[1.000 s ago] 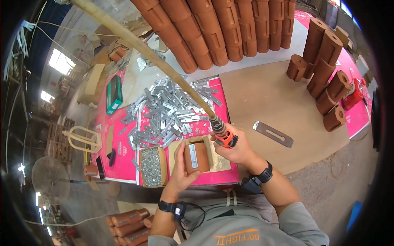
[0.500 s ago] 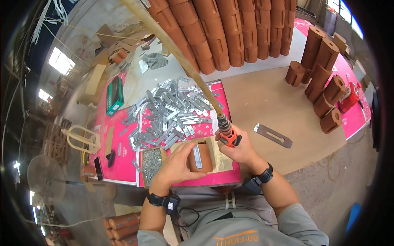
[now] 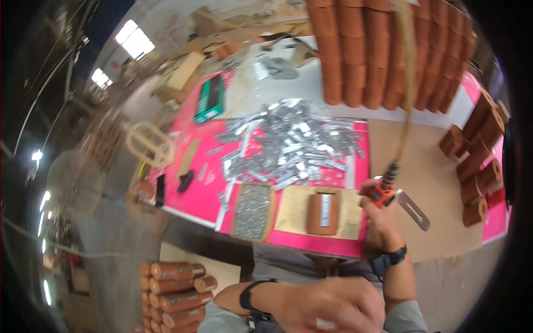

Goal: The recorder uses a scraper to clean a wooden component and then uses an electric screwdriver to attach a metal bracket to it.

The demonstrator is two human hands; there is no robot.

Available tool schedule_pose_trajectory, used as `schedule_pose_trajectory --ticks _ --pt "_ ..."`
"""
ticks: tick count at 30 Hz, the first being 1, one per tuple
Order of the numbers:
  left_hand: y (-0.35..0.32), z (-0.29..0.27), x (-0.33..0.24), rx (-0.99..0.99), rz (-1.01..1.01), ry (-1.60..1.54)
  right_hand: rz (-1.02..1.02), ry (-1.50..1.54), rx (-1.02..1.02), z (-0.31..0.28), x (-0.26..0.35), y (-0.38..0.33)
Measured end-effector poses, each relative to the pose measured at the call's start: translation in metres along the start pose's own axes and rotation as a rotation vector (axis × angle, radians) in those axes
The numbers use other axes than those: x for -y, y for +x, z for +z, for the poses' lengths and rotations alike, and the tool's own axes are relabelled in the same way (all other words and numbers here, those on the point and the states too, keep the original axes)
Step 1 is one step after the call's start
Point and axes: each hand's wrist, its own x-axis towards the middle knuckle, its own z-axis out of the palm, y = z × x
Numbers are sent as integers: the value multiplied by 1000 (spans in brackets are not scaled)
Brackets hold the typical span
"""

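My right hand [image 3: 382, 213] grips an orange-and-black power screwdriver [image 3: 384, 191], hanging from a tan hose, at the right of the work spot. A brown cylindrical block [image 3: 314, 213] lies in a cutout of a tan pad [image 3: 291, 208], untouched by either hand. On its top sits a narrow silver metal plate [image 3: 326, 211]. My left hand [image 3: 333, 308] is close to my body at the bottom, smeared by motion; its fingers look bent, but what they hold, if anything, is unclear. An open box of small screws [image 3: 252, 211] stands left of the pad.
Silver metal plates [image 3: 294, 144] lie heaped beyond the pad. Brown cylinders [image 3: 355, 61] are stacked at the back, more [image 3: 477, 172] at the right and below the table [image 3: 180, 286]. A slotted brown strip [image 3: 413, 211] and a green box [image 3: 210, 99] lie on the table.
My left hand has let go of the brown block and pulled back toward my body. My right hand has moved right with the screwdriver. The view has shifted.
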Motion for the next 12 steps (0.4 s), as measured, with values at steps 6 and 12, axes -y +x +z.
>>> schedule_pose_trajectory --ticks 6,12 --pt "26 15 -34 -35 211 -65 107 -113 10 6 17 1" --pt "10 18 -47 -54 249 -147 116 -142 19 11 19 -4"
